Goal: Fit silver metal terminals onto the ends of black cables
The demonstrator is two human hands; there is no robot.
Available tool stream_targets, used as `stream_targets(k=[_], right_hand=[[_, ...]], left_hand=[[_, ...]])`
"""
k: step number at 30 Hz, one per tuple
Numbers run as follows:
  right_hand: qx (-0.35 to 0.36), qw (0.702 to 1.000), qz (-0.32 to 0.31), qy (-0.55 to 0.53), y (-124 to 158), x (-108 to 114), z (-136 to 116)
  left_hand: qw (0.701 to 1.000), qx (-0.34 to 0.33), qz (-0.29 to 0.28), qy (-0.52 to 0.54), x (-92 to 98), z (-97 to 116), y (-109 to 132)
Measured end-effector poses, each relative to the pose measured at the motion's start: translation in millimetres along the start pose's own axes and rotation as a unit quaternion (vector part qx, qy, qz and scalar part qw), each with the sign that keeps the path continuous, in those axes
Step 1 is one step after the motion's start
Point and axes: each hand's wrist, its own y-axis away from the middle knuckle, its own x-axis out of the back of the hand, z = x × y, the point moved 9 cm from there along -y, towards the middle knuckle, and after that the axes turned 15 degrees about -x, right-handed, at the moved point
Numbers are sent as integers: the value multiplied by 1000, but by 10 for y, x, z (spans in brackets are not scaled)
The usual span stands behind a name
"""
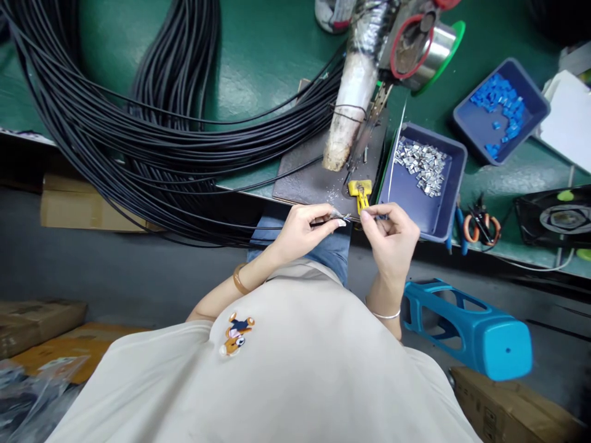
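Observation:
My left hand (302,231) pinches the stripped end of a thin black cable (258,227) that runs in from the big bundle on the left. My right hand (390,237) is closed in a pinch right beside that cable end, holding something too small to make out. Both hands hover just in front of the green bench edge, below a small yellow tool (360,191) lying on a dark mat (305,175).
A large bundle of black cables (138,123) covers the left of the bench. A blue tray (438,212) holds small metal clips (422,163); another tray (480,132) holds blue parts. Orange-handled cutters (480,224), a wrapped fixture (353,98), a solder spool (434,46), a teal stool (466,329), cardboard boxes.

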Motion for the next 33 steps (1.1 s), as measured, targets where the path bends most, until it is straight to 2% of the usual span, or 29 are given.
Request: stream_targets(k=[2,5,8,10,13,15,18,20,24,28,30,33], right_hand=[[9,1000,-8,5,7,2,-28],[29,998,-58,19,32,-102,-70],[6,996,-84,5,33,-195,-2],[-30,992,-117,-43,28,-280,94],[-65,975,-169,-128,37,-398,185],[-59,981,-121,-141,18,-317,195],[-29,993,-19,-114,12,-107,138],[-8,994,-34,-101,20,-103,70],[15,989,-122,-84,45,-249,-14],[16,987,-143,-67,55,-329,-16],[23,988,-137,-60,60,-327,-27],[39,995,-67,-58,52,-193,-52]], left_hand=[[1000,-8,1,-7,7,5,-2],[999,-36,-3,-29,8,51,-10],[1000,-28,6,-14,-4,58,-3],[997,15,15,68,-47,9,18],[968,91,9,234,-166,-64,65],[949,125,7,291,-190,-87,85],[943,140,19,300,-128,-101,83],[945,144,22,294,-99,-101,76],[944,139,18,297,-101,-99,74],[943,136,-4,305,-133,-104,94],[945,145,-17,292,-145,-116,107],[951,155,-17,267,-136,-128,108]])
